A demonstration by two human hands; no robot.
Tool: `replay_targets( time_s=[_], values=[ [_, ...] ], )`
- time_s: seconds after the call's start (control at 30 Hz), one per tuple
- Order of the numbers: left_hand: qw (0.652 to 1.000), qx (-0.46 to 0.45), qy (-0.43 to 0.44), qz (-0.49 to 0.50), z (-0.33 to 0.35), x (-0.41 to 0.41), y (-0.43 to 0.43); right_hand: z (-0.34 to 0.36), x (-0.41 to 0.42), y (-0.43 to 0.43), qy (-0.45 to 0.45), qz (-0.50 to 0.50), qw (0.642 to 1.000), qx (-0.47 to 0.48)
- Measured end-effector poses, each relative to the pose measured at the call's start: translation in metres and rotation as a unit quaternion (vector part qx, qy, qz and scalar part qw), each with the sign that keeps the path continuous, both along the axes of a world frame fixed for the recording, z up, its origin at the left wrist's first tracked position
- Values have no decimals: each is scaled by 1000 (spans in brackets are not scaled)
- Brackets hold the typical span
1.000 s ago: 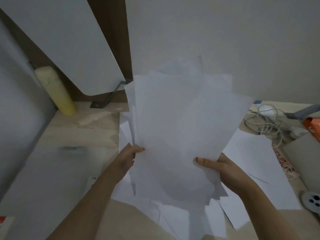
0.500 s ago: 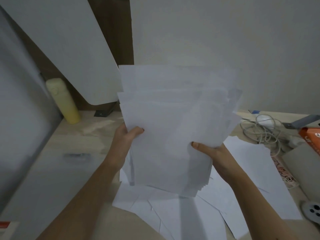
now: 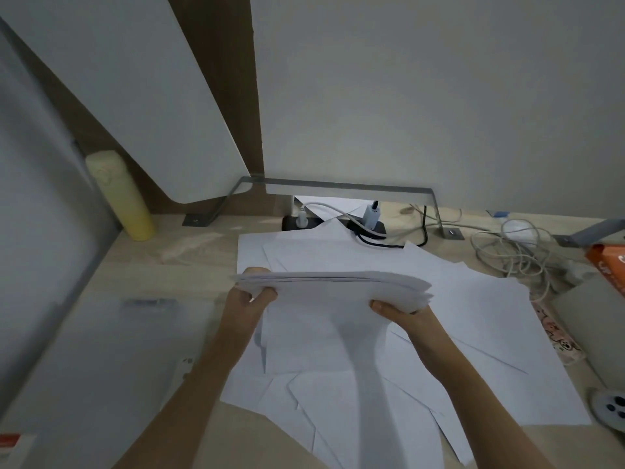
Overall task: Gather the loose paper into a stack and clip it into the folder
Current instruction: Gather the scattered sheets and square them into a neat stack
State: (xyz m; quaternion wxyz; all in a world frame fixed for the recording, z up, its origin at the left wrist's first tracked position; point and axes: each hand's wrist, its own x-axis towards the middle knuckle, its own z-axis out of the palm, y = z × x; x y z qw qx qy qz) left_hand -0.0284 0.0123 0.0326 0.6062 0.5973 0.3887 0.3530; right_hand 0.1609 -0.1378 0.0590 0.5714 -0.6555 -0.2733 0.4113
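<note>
From the head camera I see both hands pinching a stack of white paper [image 3: 333,287], held roughly flat above the table [image 3: 142,265]. My left hand [image 3: 248,304] grips the stack's left end, thumb on top; my right hand [image 3: 402,313] clamps the right end, where the sheet edges fan out unevenly. Below it, loose sheets [image 3: 473,333] lie overlapped at odd angles, thin and smooth, covering the table's middle and reaching toward its near edge. The table is pale wood grain. A translucent grey folder [image 3: 101,360] lies flat along the left edge, apart from the sheets. A yellow cylindrical bottle [image 3: 120,194] stands in the far left corner. Coiled white cables [image 3: 514,245] crowd the far right side, so bare wood shows mostly far left, between bottle and sheets.
</note>
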Motion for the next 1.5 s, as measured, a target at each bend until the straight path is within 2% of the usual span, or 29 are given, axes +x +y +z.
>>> replay_targets(
  time_s=[0.13, 0.2, 0.3, 0.43, 0.53, 0.6, 0.73, 0.87, 0.93, 1.03, 1.2, 1.33, 1.5],
  values=[
    [999, -16, -25, 25, 11, 13, -3, 2, -1, 7, -4, -48, 999, 11],
    [999, 8, -38, 28, 24, 16, -1, 12, 3, 9, -4, -60, 998, 20],
    [996, 34, -69, 35, 44, 13, 3, 30, 12, 6, -8, -25, 999, 46],
    [994, 2, -107, 27, 48, 12, 3, 32, 11, 1, 2, 46, 998, 35],
    [992, -19, -123, 24, 44, 14, 1, 26, 4, 4, 19, 16, 999, 41],
    [992, -7, -122, 18, 44, 12, 2, 27, 3, 5, 36, 6, 998, 54],
    [994, 10, -108, 4, 29, -1, 4, 21, 8, -1, 42, 52, 997, 48],
    [997, -52, -53, -28, -6, -3, -1, -3, 0, -8, 58, 41, 997, -1],
    [997, -67, -40, -13, -12, 5, -6, -10, -7, -7, 74, 18, 997, -1],
    [996, -57, -62, -3, -1, 11, -9, -3, -7, -2, 76, -10, 997, 23],
    [997, -25, -74, -10, -2, -4, -1, 2, 9, -13, 55, 10, 998, 37],
    [996, -68, -48, -42, -14, 14, -12, -17, 4, -13, 67, -59, 996, 11],
    [994, -75, -76, -23, -6, 29, -20, -11, -1, -8, 64, -95, 993, 35]
  ],
)
